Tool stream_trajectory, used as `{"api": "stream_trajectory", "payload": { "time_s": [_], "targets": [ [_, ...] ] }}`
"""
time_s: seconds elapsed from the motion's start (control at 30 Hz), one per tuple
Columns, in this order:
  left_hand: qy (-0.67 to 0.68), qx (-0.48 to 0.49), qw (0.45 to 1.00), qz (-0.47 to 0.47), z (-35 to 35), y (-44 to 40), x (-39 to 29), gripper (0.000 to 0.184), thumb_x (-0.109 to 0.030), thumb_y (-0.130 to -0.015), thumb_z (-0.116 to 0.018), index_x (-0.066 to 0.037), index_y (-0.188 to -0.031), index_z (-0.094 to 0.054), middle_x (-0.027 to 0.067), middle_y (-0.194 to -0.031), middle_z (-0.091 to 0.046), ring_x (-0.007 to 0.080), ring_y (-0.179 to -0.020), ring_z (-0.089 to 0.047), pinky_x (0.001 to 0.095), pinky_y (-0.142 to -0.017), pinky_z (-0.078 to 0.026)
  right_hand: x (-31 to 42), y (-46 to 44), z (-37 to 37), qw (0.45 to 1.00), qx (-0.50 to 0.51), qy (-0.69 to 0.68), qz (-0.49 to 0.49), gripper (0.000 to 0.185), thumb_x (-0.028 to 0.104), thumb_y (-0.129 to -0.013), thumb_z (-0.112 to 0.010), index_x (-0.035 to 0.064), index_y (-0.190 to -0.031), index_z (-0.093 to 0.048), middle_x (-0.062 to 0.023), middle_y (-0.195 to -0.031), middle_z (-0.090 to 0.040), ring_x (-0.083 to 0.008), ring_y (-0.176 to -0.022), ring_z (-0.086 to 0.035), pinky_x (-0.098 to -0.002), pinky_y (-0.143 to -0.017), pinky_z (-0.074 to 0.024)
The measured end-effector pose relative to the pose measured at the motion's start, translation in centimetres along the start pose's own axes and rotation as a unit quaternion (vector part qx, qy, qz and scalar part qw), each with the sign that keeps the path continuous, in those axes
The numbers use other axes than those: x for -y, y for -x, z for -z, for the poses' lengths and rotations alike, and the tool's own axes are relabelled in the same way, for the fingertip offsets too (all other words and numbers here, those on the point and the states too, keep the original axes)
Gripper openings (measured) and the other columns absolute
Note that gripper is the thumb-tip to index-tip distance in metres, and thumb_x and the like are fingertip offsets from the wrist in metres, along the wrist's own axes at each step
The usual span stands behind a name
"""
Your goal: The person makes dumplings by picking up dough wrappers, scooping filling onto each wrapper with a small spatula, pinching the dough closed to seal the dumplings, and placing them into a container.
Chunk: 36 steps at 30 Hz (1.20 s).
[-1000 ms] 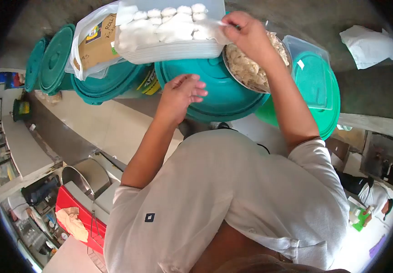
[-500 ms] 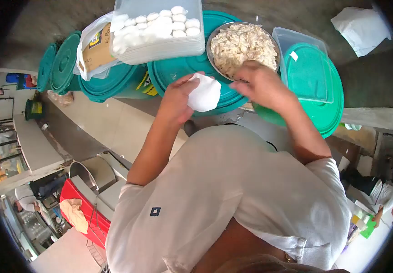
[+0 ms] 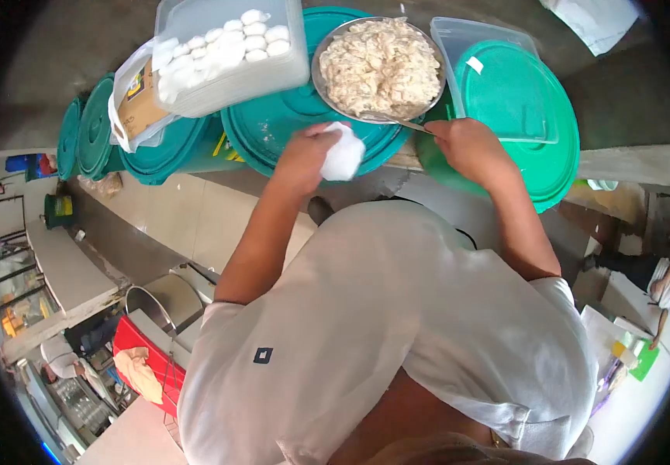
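A flat white round of dough [image 3: 343, 153] hangs in my left hand [image 3: 304, 161], which is closed on its edge. My right hand [image 3: 471, 149] grips the handle of a thin metal utensil [image 3: 409, 124]; its far end lies at the near rim of the bowl, and I cannot tell if it is a spoon or a spatula. The round metal bowl [image 3: 321, 81] is heaped with a pale, chunky filling [image 3: 381, 66]. To its left, a clear plastic container [image 3: 234, 89] holds rows of several white dough balls [image 3: 253, 43].
Teal lidded bins [image 3: 253, 128] support the bowl and container. On the right, an empty clear tub [image 3: 540, 128] lies over a green lid [image 3: 560, 167]. A cardboard piece in a plastic bag [image 3: 137, 105] sits left. Other people [image 3: 60, 356] are at both sides, far off.
My right hand, bare over the bowl's near edge before, now holds the metal utensil and has shifted slightly right. The dough stays in my left hand. The whole view has shifted slightly.
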State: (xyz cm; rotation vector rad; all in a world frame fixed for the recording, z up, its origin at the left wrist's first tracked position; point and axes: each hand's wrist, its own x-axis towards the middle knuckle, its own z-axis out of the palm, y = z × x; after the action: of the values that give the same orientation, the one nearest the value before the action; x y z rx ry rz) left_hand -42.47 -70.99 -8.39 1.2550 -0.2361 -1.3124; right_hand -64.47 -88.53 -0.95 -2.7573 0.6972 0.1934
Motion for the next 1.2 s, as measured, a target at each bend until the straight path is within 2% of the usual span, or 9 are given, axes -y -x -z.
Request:
{"api": "stream_trajectory", "payload": {
  "time_s": [0.13,0.3,0.4,0.47,0.57,0.7,0.77,1.0,1.2],
  "targets": [
    [-0.217,-0.102,0.966,-0.095,-0.2,0.8,-1.5,0.030,-0.015,-0.094,-0.057,0.001,-0.118,-0.065,0.0088,-0.098,-0.068,0.0140,-0.085,-0.063,0.0268,-0.075,-0.050,0.5,0.8,1.0,0.998,-0.058,-0.010,0.022,0.028,0.011,-0.089,-0.056,0.0086,-0.114,-0.068,-0.0226,-0.084,-0.066,-0.0409,-0.079,-0.064,-0.0493,-0.071,-0.0504],
    [-0.261,-0.171,0.940,-0.137,0.0,0.1,-0.8,0.030,-0.017,-0.095,-0.056,0.003,-0.117,-0.064,0.0088,-0.096,-0.067,0.0135,-0.081,-0.060,0.0277,-0.073,-0.048,0.5,-1.8,-0.7,0.998,-0.063,0.012,0.030,0.033,0.007,-0.088,-0.047,0.0106,-0.113,-0.068,-0.0219,-0.087,-0.068,-0.0377,-0.082,-0.067,-0.0492,-0.073,-0.0531],
    [-0.249,-0.176,0.946,-0.107,0.3,-0.7,-0.4,0.030,-0.017,-0.094,-0.057,0.006,-0.112,-0.062,0.0116,-0.098,-0.067,0.0180,-0.084,-0.063,0.0315,-0.074,-0.051,0.1,-2.5,-0.9,0.998,-0.037,-0.035,0.040,0.028,0.014,-0.091,-0.054,0.0104,-0.114,-0.069,-0.0241,-0.090,-0.065,-0.0427,-0.081,-0.062,-0.0485,-0.073,-0.0502],
    [0.034,-0.153,0.987,-0.046,0.6,-1.3,0.1,0.026,-0.013,-0.093,-0.057,0.008,-0.109,-0.060,0.0141,-0.097,-0.065,0.0242,-0.084,-0.064,0.0375,-0.075,-0.052,0.3,-2.2,0.2,0.998,-0.025,-0.043,0.028,0.027,0.014,-0.091,-0.054,0.0102,-0.114,-0.069,-0.0239,-0.091,-0.065,-0.0426,-0.083,-0.062,-0.0483,-0.074,-0.0503],
    [0.119,-0.114,0.986,-0.009,1.2,-1.9,0.2,0.027,-0.011,-0.093,-0.057,0.008,-0.111,-0.056,0.0169,-0.102,-0.063,0.0292,-0.085,-0.065,0.0428,-0.075,-0.053,-0.4,-2.2,0.7,0.999,-0.027,-0.042,0.019,0.027,0.014,-0.091,-0.055,0.0104,-0.113,-0.069,-0.0234,-0.093,-0.065,-0.0422,-0.084,-0.062,-0.0481,-0.076,-0.0503],
    [0.130,-0.138,0.982,-0.005,1.2,-2.8,0.3,0.024,-0.011,-0.093,-0.056,0.008,-0.109,-0.056,0.0165,-0.102,-0.062,0.0298,-0.087,-0.064,0.0443,-0.076,-0.053,-1.5,-3.1,-0.1,0.998,-0.041,-0.034,0.022,0.028,0.012,-0.088,-0.056,0.0113,-0.114,-0.068,-0.0224,-0.095,-0.066,-0.0416,-0.086,-0.062,-0.0473,-0.077,-0.0504],
    [0.128,-0.159,0.979,0.008,1.4,-3.4,0.4,0.025,-0.012,-0.096,-0.053,0.005,-0.115,-0.054,0.0185,-0.110,-0.062,0.0329,-0.098,-0.064,0.0484,-0.087,-0.053,-1.1,-3.4,-0.4,0.998,-0.023,-0.040,0.031,0.029,0.010,-0.087,-0.056,0.0113,-0.114,-0.068,-0.0220,-0.094,-0.066,-0.0414,-0.085,-0.063,-0.0466,-0.076,-0.0506],
    [0.145,-0.174,0.974,-0.006,2.5,-6.7,1.2,0.022,-0.013,-0.098,-0.051,0.003,-0.112,-0.054,0.0182,-0.110,-0.061,0.0316,-0.100,-0.063,0.0478,-0.087,-0.053,-1.2,-3.1,-0.8,0.990,0.006,-0.132,0.050,0.023,0.013,-0.086,-0.055,0.0102,-0.104,-0.069,-0.0217,-0.094,-0.066,-0.0400,-0.088,-0.064,-0.0473,-0.078,-0.0509],
    [0.011,-0.227,0.973,0.023,-0.8,-5.6,-1.0,0.024,-0.013,-0.098,-0.049,0.003,-0.116,-0.052,0.0185,-0.111,-0.061,0.0311,-0.102,-0.063,0.0475,-0.085,-0.054,-1.6,-1.9,-1.2,0.969,0.031,-0.244,0.018,0.029,0.011,-0.084,-0.057,0.0123,-0.111,-0.069,-0.0225,-0.092,-0.066,-0.0402,-0.082,-0.063,-0.0445,-0.075,-0.0512]
  ]
}}
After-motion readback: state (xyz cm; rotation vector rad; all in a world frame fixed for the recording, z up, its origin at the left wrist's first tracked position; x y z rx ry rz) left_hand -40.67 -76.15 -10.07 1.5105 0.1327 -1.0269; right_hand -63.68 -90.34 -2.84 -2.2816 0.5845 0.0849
